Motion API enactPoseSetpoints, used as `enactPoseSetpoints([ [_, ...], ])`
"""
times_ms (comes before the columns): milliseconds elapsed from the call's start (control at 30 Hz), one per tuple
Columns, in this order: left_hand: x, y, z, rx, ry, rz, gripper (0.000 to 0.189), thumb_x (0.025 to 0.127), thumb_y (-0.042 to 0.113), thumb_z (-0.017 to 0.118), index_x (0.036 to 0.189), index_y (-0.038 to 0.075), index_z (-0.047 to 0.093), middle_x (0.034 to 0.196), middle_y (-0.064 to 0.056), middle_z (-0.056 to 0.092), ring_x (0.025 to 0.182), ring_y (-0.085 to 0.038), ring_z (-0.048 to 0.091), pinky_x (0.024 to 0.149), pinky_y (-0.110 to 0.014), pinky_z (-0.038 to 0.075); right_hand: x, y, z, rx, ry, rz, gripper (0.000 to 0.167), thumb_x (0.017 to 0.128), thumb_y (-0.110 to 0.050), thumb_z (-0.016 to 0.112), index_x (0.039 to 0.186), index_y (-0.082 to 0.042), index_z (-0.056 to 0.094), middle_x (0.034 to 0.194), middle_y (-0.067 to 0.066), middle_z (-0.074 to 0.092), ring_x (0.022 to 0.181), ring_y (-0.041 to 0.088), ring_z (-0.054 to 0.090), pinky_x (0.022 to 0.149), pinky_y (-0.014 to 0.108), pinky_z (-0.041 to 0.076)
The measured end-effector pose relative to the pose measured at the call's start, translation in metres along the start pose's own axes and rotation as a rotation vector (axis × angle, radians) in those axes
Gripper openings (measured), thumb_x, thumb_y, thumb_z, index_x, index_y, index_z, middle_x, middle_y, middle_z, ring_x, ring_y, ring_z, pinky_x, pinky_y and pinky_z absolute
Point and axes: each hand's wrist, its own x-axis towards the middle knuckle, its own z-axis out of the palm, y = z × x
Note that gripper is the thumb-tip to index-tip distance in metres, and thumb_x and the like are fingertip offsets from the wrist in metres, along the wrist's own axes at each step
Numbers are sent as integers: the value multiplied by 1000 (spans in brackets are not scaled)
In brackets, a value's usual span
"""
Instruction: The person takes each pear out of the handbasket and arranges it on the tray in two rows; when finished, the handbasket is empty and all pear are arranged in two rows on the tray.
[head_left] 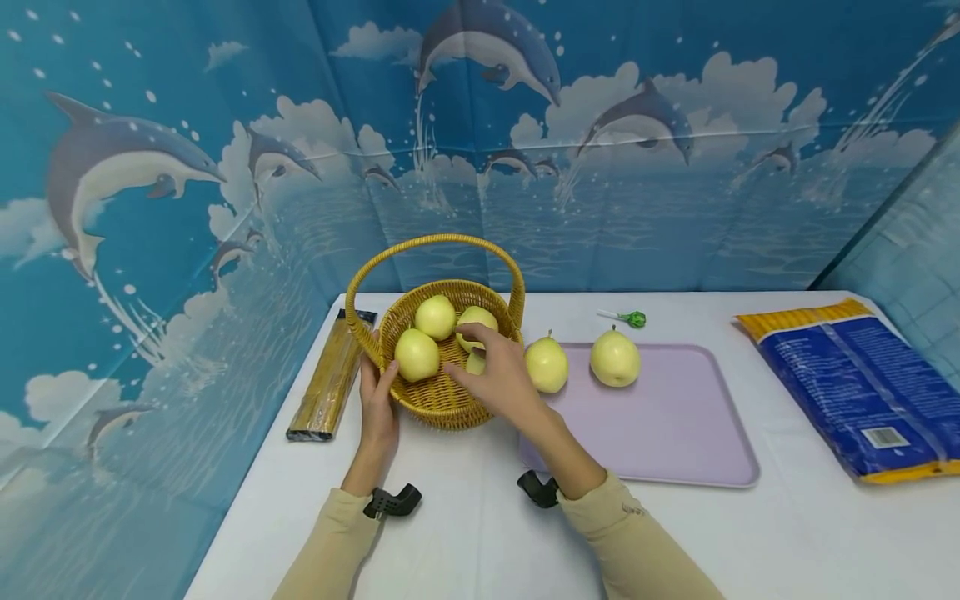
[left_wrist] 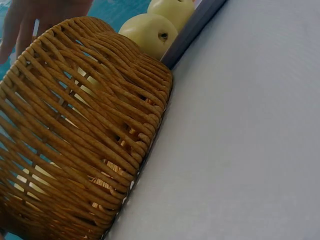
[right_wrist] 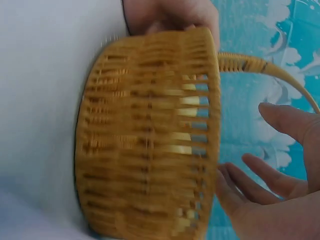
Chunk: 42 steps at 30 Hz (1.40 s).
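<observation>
A woven basket (head_left: 442,419) with a tall arched handle stands on the table with several pale yellow-green pears (head_left: 417,356) inside. My left hand (head_left: 377,408) grips its left side, thumb at the rim near the foot of the handle. Over the basket's right half is my right hand (head_left: 495,371), its thumb and fingers spread apart. In the right wrist view nothing shows between that hand's thumb and fingers (right_wrist: 272,175). Beneath it, in the head view, a pear (head_left: 475,363) is partly hidden. The basket wall (left_wrist: 85,110) fills much of the left wrist view.
A lilac tray (head_left: 660,433) lies right of the basket; one pear (head_left: 615,357) and another pear (head_left: 547,364) are at its far left. Behind it is a green-wrapped lollipop (head_left: 636,319). A blue-yellow bag (head_left: 870,392) lies far right, a long brown packet (head_left: 330,379) left.
</observation>
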Motion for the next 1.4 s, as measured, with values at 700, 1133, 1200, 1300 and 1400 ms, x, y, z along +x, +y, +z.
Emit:
enactPoseSetpoints([
  [700, 1, 1, 4, 23, -7, 1, 66, 110, 18, 49, 169, 21, 21, 172, 4, 27, 158, -15, 28, 130, -36, 24, 34, -1, 56, -29, -74, 116, 62, 91, -20, 82, 146, -3, 58, 145, 18, 64, 135, 38, 59, 112, 51, 49],
  [1133, 1, 0, 0, 17, 2, -15, 62, 110, 23, 48, 167, 27, 26, 170, 7, 29, 157, -14, 30, 130, -34, 25, 45, 2, 69, -114, -137, 138, 70, 89, -25, 84, 148, -1, 56, 145, 18, 63, 135, 39, 58, 112, 52, 49],
  [1200, 1, 0, 0, 19, -1, -11, 61, 111, 24, 47, 168, 26, 25, 170, 6, 29, 157, -15, 30, 130, -34, 25, 45, 2, 70, -141, -141, 136, 71, 88, -26, 85, 148, -1, 56, 143, 19, 64, 134, 39, 59, 112, 52, 49],
  [1300, 1, 0, 0, 18, -4, -5, 62, 111, 26, 45, 169, 24, 23, 171, 5, 28, 157, -15, 30, 130, -35, 25, 46, 1, 72, -171, -145, 139, 71, 87, -25, 86, 147, -1, 56, 142, 19, 64, 133, 38, 60, 111, 51, 50],
  [1400, 1, 0, 0, 22, 3, -5, 61, 112, 27, 44, 169, 23, 22, 172, 6, 27, 157, -15, 30, 130, -37, 24, 46, 1, 73, -189, -163, 152, 73, 87, -26, 87, 148, -1, 55, 143, 18, 64, 133, 38, 59, 110, 51, 50],
])
